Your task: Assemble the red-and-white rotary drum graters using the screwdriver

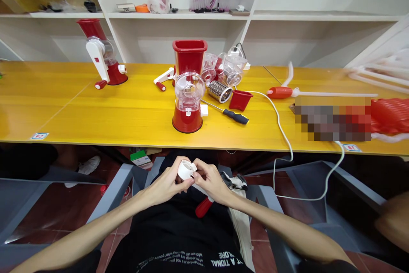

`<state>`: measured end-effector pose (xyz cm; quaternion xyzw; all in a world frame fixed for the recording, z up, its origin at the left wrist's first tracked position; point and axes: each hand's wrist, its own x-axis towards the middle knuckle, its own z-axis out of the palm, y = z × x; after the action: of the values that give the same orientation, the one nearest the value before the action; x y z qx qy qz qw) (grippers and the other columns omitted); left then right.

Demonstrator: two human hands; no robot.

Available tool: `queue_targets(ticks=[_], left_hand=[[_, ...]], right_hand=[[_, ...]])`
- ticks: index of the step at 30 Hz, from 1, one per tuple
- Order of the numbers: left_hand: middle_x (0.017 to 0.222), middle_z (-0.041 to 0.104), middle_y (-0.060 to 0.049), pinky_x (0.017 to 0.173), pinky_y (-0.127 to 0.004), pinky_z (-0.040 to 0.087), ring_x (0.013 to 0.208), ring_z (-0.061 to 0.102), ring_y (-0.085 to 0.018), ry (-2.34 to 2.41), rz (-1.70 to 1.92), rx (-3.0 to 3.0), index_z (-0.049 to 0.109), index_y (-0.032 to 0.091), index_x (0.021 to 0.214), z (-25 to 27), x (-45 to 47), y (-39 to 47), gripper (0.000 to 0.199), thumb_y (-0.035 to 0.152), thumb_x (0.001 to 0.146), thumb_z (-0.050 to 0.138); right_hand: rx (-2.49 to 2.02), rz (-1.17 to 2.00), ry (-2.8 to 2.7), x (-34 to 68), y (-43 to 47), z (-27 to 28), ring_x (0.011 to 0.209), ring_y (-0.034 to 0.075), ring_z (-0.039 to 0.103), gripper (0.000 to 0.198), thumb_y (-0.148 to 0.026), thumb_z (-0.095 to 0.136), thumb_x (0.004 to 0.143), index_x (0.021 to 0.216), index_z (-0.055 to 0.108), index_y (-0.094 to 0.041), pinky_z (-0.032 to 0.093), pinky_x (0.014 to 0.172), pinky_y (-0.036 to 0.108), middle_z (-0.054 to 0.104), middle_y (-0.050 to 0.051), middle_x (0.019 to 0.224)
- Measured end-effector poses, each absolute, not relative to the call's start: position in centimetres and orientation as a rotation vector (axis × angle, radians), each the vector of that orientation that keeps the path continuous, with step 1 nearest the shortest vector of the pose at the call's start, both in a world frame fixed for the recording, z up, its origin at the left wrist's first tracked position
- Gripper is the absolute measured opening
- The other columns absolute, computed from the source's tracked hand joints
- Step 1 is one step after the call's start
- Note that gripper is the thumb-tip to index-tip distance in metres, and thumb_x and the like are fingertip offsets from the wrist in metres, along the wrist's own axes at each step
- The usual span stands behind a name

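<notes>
Over my lap I hold a white crank handle (184, 170) with a red grip. Its hollow round end faces up, and the red grip (203, 207) sticks out below my right hand. My left hand (168, 182) is closed around the round end, thumb in front. My right hand (211, 180) pinches the handle near that end; a small white part shows at its fingertips, and I cannot tell whether it is separate. On the table ahead stands a red rotary grater (188, 120) with a clear drum housing and no crank on its front.
Behind and beside the grater are a metal grating drum (219, 91), a red pusher (240, 100), clear housings (234, 68), a screwdriver (235, 116) and another crank (164, 76). A complete grater (101, 53) stands left. A white cable (277, 115) hangs over the table edge.
</notes>
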<state>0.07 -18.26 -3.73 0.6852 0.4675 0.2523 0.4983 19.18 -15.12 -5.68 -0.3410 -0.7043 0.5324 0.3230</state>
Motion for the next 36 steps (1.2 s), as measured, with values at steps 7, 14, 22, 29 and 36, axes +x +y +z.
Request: queue_targets(ticks=[7, 14, 22, 29, 36], left_hand=[[0.076, 0.059, 0.005, 0.061, -0.023, 0.044, 0.065, 0.056, -0.011, 1.138, 0.616, 1.676, 0.039, 0.024, 0.123, -3.74, 0.1, -18.35, 0.04, 0.048, 0.095, 0.055], [0.077, 0.059, 0.004, 0.06, -0.022, 0.044, 0.065, 0.055, -0.011, 1.114, 0.609, 1.666, 0.039, 0.024, 0.123, -3.59, -0.04, -18.24, 0.039, 0.047, 0.096, 0.054], [0.08, 0.059, 0.003, 0.06, -0.022, 0.044, 0.065, 0.057, -0.012, 1.112, 0.6, 1.647, 0.038, 0.022, 0.123, -3.47, 0.04, -18.24, 0.042, 0.048, 0.095, 0.055], [0.084, 0.058, 0.002, 0.063, -0.024, 0.046, 0.067, 0.057, -0.012, 1.109, 0.605, 1.668, 0.039, 0.022, 0.123, -3.26, 0.06, -18.21, 0.041, 0.047, 0.095, 0.055], [0.088, 0.057, 0.001, 0.066, -0.025, 0.045, 0.07, 0.055, -0.012, 1.103, 0.595, 1.661, 0.038, 0.023, 0.125, -3.36, 0.05, -18.34, 0.042, 0.048, 0.095, 0.054]], right_hand=[[-0.889, 1.4, -1.852, 19.31, -14.95, -5.44, 0.06, 0.007, 0.04, 0.026, -0.041, 0.051, 0.087, 0.078, 0.047, -0.017, 0.033, 0.057, 0.02, 0.047, -0.004, 0.07], [-0.904, 1.388, -1.858, 19.23, -14.99, -5.41, 0.062, 0.008, 0.039, 0.026, -0.041, 0.05, 0.087, 0.077, 0.045, -0.018, 0.032, 0.057, 0.02, 0.045, -0.004, 0.07], [-0.925, 1.38, -1.874, 19.24, -14.95, -5.35, 0.061, 0.008, 0.039, 0.025, -0.04, 0.049, 0.087, 0.077, 0.044, -0.018, 0.032, 0.057, 0.02, 0.044, -0.004, 0.069], [-0.949, 1.362, -1.9, 19.23, -14.99, -5.3, 0.06, 0.008, 0.038, 0.022, -0.038, 0.05, 0.085, 0.077, 0.043, -0.019, 0.03, 0.056, 0.02, 0.045, -0.005, 0.067], [-0.965, 1.348, -1.919, 19.35, -15.08, -5.28, 0.06, 0.008, 0.037, 0.02, -0.037, 0.049, 0.085, 0.078, 0.043, -0.019, 0.029, 0.056, 0.021, 0.046, -0.005, 0.066]])
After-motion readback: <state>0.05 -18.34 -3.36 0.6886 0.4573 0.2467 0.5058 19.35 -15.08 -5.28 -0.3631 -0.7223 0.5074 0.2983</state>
